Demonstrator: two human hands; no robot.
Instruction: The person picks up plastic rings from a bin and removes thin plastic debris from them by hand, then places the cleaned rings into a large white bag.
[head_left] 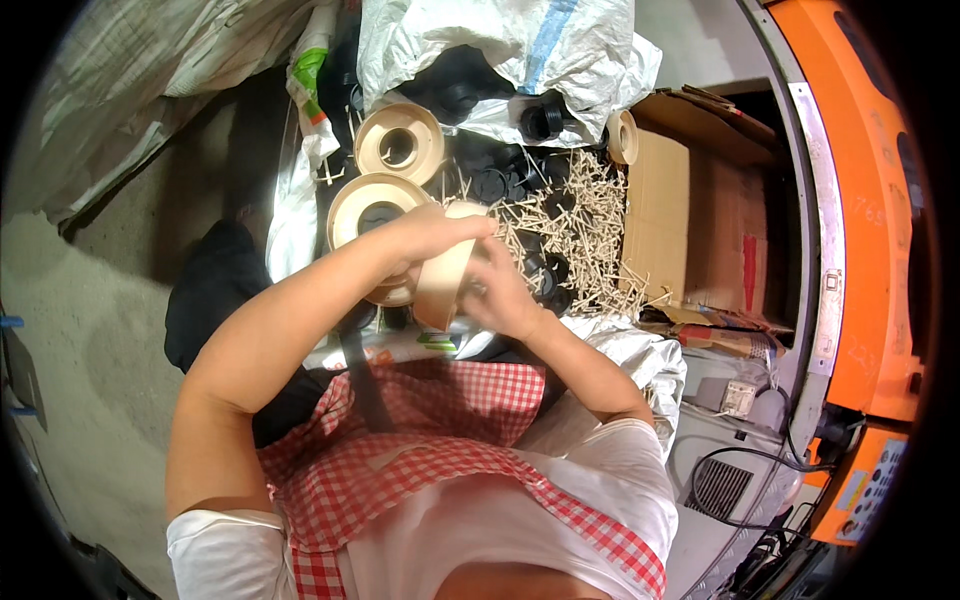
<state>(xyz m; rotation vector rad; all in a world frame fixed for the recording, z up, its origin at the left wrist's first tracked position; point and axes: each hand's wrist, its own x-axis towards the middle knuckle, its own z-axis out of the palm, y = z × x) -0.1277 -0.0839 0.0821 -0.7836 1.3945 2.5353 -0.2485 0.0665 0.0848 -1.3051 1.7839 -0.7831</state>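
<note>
My left hand point(440, 232) is closed round a beige plastic ring part point(440, 290), its thumb over the upper edge. The ring is tilted on its side, with its wide outer wall toward me. At the ring's right side my right hand point(505, 297) has its fingers bent in, slightly blurred by motion; what is between them I cannot make out. Just left of the held ring lies a similar beige flanged ring point(345, 215), partly behind my left wrist. Another beige ring point(428, 147) lies beyond it.
Many short beige plastic sticks point(600, 230) are heaped to the right, among black round plastic parts point(490, 185). A smaller beige ring point(623, 137) sits at the far right. White sacks point(590, 60) lie behind. An open cardboard box point(655, 200) and an orange machine point(860, 220) stand right.
</note>
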